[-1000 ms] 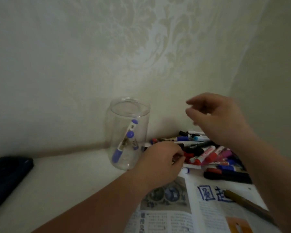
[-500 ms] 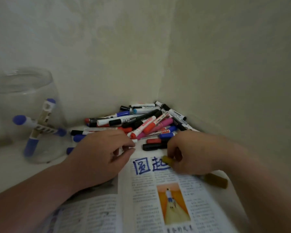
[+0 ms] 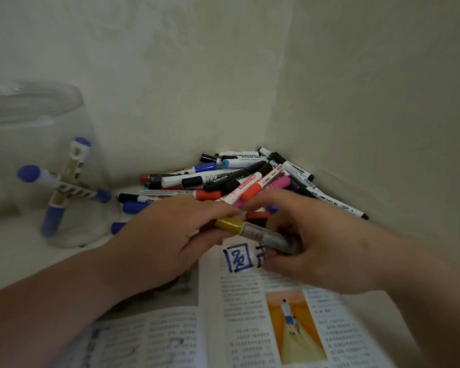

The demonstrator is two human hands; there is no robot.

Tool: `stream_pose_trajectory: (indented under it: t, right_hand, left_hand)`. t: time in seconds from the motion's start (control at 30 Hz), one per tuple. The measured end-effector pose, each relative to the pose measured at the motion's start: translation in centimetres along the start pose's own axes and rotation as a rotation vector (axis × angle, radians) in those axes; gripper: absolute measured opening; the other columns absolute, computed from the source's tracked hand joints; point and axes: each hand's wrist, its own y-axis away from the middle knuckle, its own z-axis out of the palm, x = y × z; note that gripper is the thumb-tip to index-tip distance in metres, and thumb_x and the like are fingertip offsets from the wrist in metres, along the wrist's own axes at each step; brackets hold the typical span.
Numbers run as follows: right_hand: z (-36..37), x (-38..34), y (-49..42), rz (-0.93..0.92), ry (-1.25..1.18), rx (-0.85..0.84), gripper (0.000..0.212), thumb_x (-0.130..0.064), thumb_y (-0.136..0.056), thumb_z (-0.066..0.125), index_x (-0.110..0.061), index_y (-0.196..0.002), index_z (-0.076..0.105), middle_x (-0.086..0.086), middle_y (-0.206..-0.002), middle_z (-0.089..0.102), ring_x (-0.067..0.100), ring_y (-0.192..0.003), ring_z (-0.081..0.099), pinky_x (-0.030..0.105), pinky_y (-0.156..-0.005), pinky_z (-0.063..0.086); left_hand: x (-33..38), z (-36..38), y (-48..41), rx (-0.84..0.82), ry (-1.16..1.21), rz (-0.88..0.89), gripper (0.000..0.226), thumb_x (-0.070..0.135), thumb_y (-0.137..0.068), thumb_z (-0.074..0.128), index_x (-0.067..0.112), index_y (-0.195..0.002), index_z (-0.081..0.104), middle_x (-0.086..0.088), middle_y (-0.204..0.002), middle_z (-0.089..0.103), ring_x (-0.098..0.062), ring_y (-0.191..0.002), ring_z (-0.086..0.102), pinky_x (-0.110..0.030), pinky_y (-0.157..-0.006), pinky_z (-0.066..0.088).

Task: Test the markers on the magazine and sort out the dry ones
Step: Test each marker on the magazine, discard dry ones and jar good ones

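Open magazine (image 3: 239, 317) with printed text columns and an orange illustration lies flat at the front, nearest the person. Two blue hand-drawn characters (image 3: 235, 257) sit at the top of its right page, the second half hidden by the right hand. Left hand (image 3: 165, 235) and right hand (image 3: 322, 243) meet over that top edge, both on one grey-barrelled marker (image 3: 263, 235). Right fingers curl round the barrel. Left thumb and fingers pinch its yellow cap (image 3: 229, 224). Marker lies roughly level, cap end to the left, above the page; contact with the paper, cannot tell.

Step in hand, as a judgement: uncapping a marker for its test stroke. Next move calls for a straight pull apart along the barrel, then tip down on a bare bit of page beside the blue characters.

Around:
- Clear round jar (image 3: 37, 107) stands on the white tabletop (image 3: 16, 258) at left, apart from the hands. Two blue-capped white markers (image 3: 67, 181) lean crossed inside. Whether it takes dry or working ones, cannot tell.
- Mixed pile of capped markers (image 3: 237, 179), black, red, blue and pink, fills the wall corner just behind the hands.

In the way: the pile crowds the magazine's back edge, so a wide pull could knock markers loose. The left forearm covers much of the left page.
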Motion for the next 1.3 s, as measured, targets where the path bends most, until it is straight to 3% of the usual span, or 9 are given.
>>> stream_pose_trajectory:
  t: [0.13, 0.27, 0.4, 0.57, 0.73, 0.9, 1.0, 1.1, 1.3]
  right_hand:
    - [-0.6, 1.3, 0.0, 0.037, -0.147, 0.065, 0.042, -0.019, -0.080, 0.084, -0.044, -0.107, 0.063, -0.002, -0.084, 0.068, 0.023, -0.074, 0.065, 0.047, -0.069, 0.055]
    - [-1.3, 2.3, 0.2, -0.019, -0.594, 0.152, 0.029, -0.022, -0.067, 0.090, -0.023, -0.092, 0.076, 0.013, -0.075, 0.069, 0.022, -0.050, 0.058, 0.027, -0.041, 0.046]
    - [-0.5, 2.3, -0.1, -0.155, -1.071, 0.181, 0.040, -0.030, -0.063, 0.094, -0.009, -0.092, 0.075, 0.018, -0.068, 0.064, 0.018, -0.046, 0.055, 0.016, -0.037, 0.040]
    - [3.1, 0.8, -2.1, -0.127, -1.012, 0.327, 0.035, -0.017, -0.075, 0.087, 0.000, -0.101, 0.069, 0.021, -0.070, 0.062, 0.025, -0.052, 0.057, 0.023, -0.040, 0.045]
    - [4.1, 0.3, -2.7, -0.086, -0.976, 0.352, 0.009, -0.015, -0.085, 0.072, -0.007, -0.087, 0.074, 0.020, -0.070, 0.062, 0.023, -0.054, 0.058, 0.028, -0.045, 0.049]
    - [4.6, 0.5, -3.1, -0.058, -1.041, 0.403, 0.037, -0.042, -0.090, 0.065, -0.008, -0.101, 0.071, 0.019, -0.095, 0.072, 0.030, -0.086, 0.070, 0.042, -0.078, 0.055]
    - [3.5, 0.0, -2.3, -0.016, -1.062, 0.200, 0.036, -0.038, -0.094, 0.054, -0.004, -0.100, 0.062, 0.025, -0.075, 0.065, 0.031, -0.060, 0.063, 0.038, -0.059, 0.052]
    - [2.8, 0.0, -1.4, 0.064, -0.850, -0.103, 0.034, -0.040, -0.099, 0.054, -0.007, -0.097, 0.064, 0.017, -0.050, 0.051, 0.020, -0.032, 0.043, 0.022, -0.037, 0.036]
    - [1.2, 0.6, -0.9, 0.123, -1.141, -0.273, 0.052, -0.047, -0.080, 0.077, -0.002, -0.104, 0.071, 0.018, -0.056, 0.057, 0.021, -0.034, 0.051, 0.020, -0.037, 0.042]
  left_hand:
    - [0.0, -0.3, 0.0, 0.015, 0.035, 0.021, 0.030, 0.049, -0.099, 0.050, 0.033, -0.120, 0.064, 0.016, -0.104, 0.070, 0.000, -0.091, 0.059, -0.022, -0.080, 0.046]
    - [0.2, -0.4, 0.0, 0.006, 0.025, 0.035, 0.032, 0.046, -0.101, 0.049, 0.023, -0.104, 0.070, 0.012, -0.095, 0.068, -0.007, -0.086, 0.059, -0.031, -0.077, 0.048]
    - [0.3, -0.1, 0.1, -0.022, -0.003, 0.003, 0.031, 0.047, -0.103, 0.042, 0.025, -0.106, 0.063, 0.015, -0.096, 0.061, -0.001, -0.088, 0.052, -0.023, -0.076, 0.047]
    - [0.5, 0.4, 0.0, -0.047, 0.098, -0.146, 0.041, 0.036, -0.105, 0.038, 0.035, -0.145, 0.038, 0.017, -0.131, 0.054, 0.001, -0.116, 0.051, -0.016, -0.096, 0.041]
    - [0.5, 0.4, -0.2, -0.111, 0.128, -0.171, 0.044, 0.046, -0.105, 0.033, 0.035, -0.147, 0.037, 0.017, -0.134, 0.052, 0.000, -0.119, 0.050, -0.021, -0.100, 0.040]
    - [1.1, -0.2, -0.2, 0.029, 0.128, -0.094, 0.040, 0.056, -0.102, 0.034, 0.035, -0.132, 0.049, 0.024, -0.113, 0.052, -0.001, -0.103, 0.053, -0.014, -0.084, 0.042]
    - [1.4, -1.0, -0.1, 0.153, 0.197, -0.058, 0.043, 0.032, -0.102, 0.043, 0.027, -0.144, 0.039, 0.028, -0.122, 0.043, -0.003, -0.107, 0.052, -0.011, -0.089, 0.038]
    - [1.5, -1.2, -0.2, 0.072, 0.030, 0.062, 0.073, 0.010, -0.084, 0.063, 0.022, -0.151, 0.037, 0.008, -0.151, 0.037, -0.012, -0.138, 0.039, -0.028, -0.112, 0.035]
    - [1.8, -0.5, -0.3, 0.022, -0.030, 0.133, 0.028, 0.037, -0.100, 0.057, 0.021, -0.120, 0.067, 0.006, -0.119, 0.062, -0.011, -0.111, 0.056, -0.033, -0.094, 0.045]
